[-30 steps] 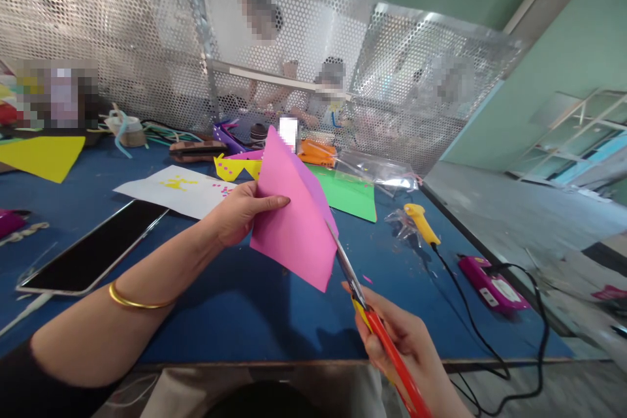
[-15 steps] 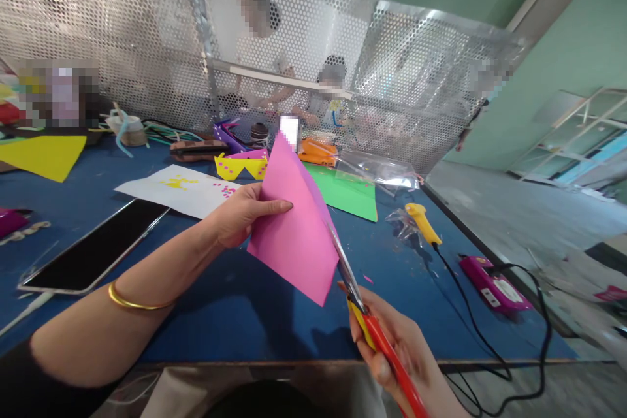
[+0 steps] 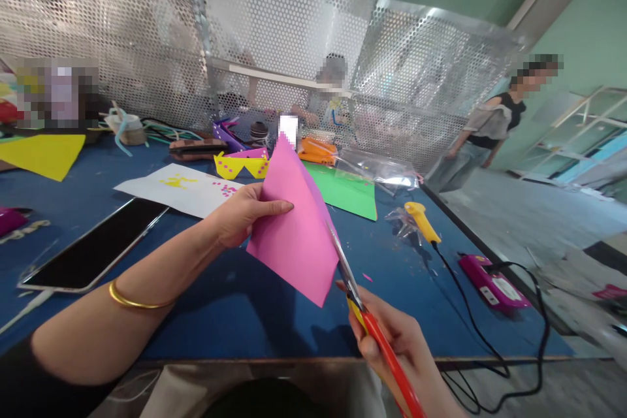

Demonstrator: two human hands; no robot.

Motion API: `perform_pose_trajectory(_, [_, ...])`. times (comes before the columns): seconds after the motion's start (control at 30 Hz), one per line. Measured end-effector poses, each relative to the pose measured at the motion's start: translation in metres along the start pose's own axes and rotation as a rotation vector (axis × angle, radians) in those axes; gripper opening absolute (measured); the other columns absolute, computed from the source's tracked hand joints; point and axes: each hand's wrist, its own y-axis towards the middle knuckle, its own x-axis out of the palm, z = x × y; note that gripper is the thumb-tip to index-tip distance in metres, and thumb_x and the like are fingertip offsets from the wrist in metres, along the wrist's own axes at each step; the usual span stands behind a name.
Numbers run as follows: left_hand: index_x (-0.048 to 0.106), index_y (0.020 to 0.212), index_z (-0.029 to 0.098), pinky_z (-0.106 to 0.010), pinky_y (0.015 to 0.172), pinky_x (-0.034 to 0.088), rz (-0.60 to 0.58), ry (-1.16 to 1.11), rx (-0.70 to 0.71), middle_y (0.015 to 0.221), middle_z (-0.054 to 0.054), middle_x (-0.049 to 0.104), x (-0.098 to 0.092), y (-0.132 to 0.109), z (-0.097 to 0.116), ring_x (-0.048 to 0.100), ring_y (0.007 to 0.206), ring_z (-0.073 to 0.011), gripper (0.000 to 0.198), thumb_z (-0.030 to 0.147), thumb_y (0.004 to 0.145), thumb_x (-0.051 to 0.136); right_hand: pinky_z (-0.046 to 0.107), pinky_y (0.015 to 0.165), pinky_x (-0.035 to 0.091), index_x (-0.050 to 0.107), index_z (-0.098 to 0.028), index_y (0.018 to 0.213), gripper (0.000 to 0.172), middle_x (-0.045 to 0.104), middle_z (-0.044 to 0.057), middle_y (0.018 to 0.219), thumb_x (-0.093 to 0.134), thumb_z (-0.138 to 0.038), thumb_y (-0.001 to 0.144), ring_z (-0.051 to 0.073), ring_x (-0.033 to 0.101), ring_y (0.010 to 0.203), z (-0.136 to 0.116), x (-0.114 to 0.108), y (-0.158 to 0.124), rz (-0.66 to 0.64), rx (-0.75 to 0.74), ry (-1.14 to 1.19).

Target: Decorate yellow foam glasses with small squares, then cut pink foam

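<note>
A folded sheet of pink paper point(image 3: 294, 241) is held up over the blue table. Its left edge is pinched in my left hand point(image 3: 245, 212), thumb lying on the front face and fingers behind, out of sight. My right hand point(image 3: 392, 333) grips scissors point(image 3: 392, 359) with red and yellow handles. Their metal blades point up and to the left, lying along the right edge of the pink paper; whether they bite into it I cannot tell. A small pink scrap point(image 3: 368, 277) rests on the table beside the blades.
Behind lie yellow paper glasses point(image 3: 240, 166), a green sheet point(image 3: 343, 192) and a white sheet point(image 3: 161, 191) with paper bits. To the right are a yellow glue gun point(image 3: 422, 222) and a corded purple box point(image 3: 494, 282). A phone point(image 3: 98, 248) lies left. Beyond the perforated screen point(image 3: 289, 19) are people.
Both hands, the paper and the scissors keep nearly the same position. A person has appeared walking at the right, and another behind the screen has mostly gone from view.
</note>
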Motion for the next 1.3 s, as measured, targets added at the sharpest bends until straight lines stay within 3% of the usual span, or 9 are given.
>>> perform_pose_trajectory(0.2, [0.074, 0.084, 0.018, -0.026, 0.070, 0.054, 0.010, 0.005, 0.014, 0.084, -0.004, 0.077, 0.001, 0.001, -0.001, 0.068, 0.075, -0.0173, 0.031, 0.020, 0.057, 0.087, 0.026, 0.050, 0.025, 0.066, -0.022, 0.119, 0.060, 0.035, -0.005, 0.064, 0.060, -0.068, 0.080, 0.010, 0.026, 0.056, -0.009, 0.004, 0.003, -0.015, 0.050, 0.057])
perform_pose_trajectory(0.5, [0.074, 0.086, 0.018, -0.029, 0.075, 0.055, 0.002, 0.012, 0.020, 0.085, -0.005, 0.078, 0.000, 0.001, -0.001, 0.070, 0.077, -0.0195, 0.032, 0.021, 0.056, 0.088, 0.024, 0.045, 0.018, 0.069, -0.022, 0.113, 0.055, 0.035, -0.005, 0.063, 0.063, -0.065, 0.080, 0.008, 0.024, 0.052, -0.009, 0.001, 0.005, -0.032, 0.073, 0.022])
perform_pose_trajectory(0.63, [0.075, 0.080, 0.016, -0.028, 0.071, 0.057, 0.009, -0.013, -0.023, 0.082, -0.007, 0.078, -0.001, 0.000, 0.003, 0.070, 0.072, -0.0198, 0.027, 0.023, 0.057, 0.087, 0.025, 0.045, 0.020, 0.068, -0.020, 0.115, 0.057, 0.037, -0.004, 0.062, 0.061, -0.065, 0.081, 0.009, 0.026, 0.053, -0.010, 0.000, 0.004, -0.048, 0.074, -0.014])
perform_pose_trajectory(0.83, [0.076, 0.078, 0.017, -0.024, 0.067, 0.056, 0.054, -0.050, 0.022, 0.078, -0.004, 0.077, -0.001, -0.002, 0.007, 0.070, 0.069, -0.0167, 0.026, 0.026, 0.057, 0.088, 0.025, 0.046, 0.027, 0.072, -0.020, 0.104, 0.054, 0.035, -0.005, 0.063, 0.065, -0.066, 0.077, 0.008, 0.025, 0.052, -0.012, 0.004, 0.004, -0.025, 0.122, 0.046])
perform_pose_trajectory(1.03, [0.074, 0.074, 0.018, -0.025, 0.065, 0.058, 0.072, -0.038, 0.016, 0.074, -0.001, 0.076, 0.001, -0.005, 0.009, 0.069, 0.066, -0.0163, 0.022, 0.020, 0.057, 0.088, 0.027, 0.058, 0.042, 0.062, -0.025, 0.124, 0.058, 0.055, 0.001, 0.074, 0.068, -0.060, 0.078, 0.014, 0.047, 0.065, -0.009, 0.009, -0.005, 0.074, 0.077, 0.124])
perform_pose_trajectory(1.13, [0.073, 0.076, 0.018, -0.026, 0.067, 0.058, 0.063, -0.029, 0.019, 0.076, -0.002, 0.076, 0.001, -0.006, 0.009, 0.069, 0.066, -0.0169, 0.023, 0.021, 0.058, 0.088, 0.027, 0.060, 0.041, 0.056, -0.024, 0.129, 0.064, 0.056, 0.002, 0.079, 0.063, -0.064, 0.080, 0.015, 0.050, 0.069, -0.014, 0.010, -0.005, -0.006, 0.072, 0.130])
perform_pose_trajectory(1.3, [0.074, 0.078, 0.019, -0.027, 0.067, 0.057, 0.032, -0.023, 0.001, 0.078, -0.002, 0.076, 0.002, -0.007, 0.005, 0.069, 0.068, -0.0173, 0.024, 0.022, 0.058, 0.088, 0.028, 0.056, 0.036, 0.054, -0.019, 0.130, 0.083, 0.049, 0.001, 0.077, 0.056, -0.079, 0.072, 0.013, 0.041, 0.063, -0.021, 0.010, 0.004, -0.129, 0.126, 0.105])
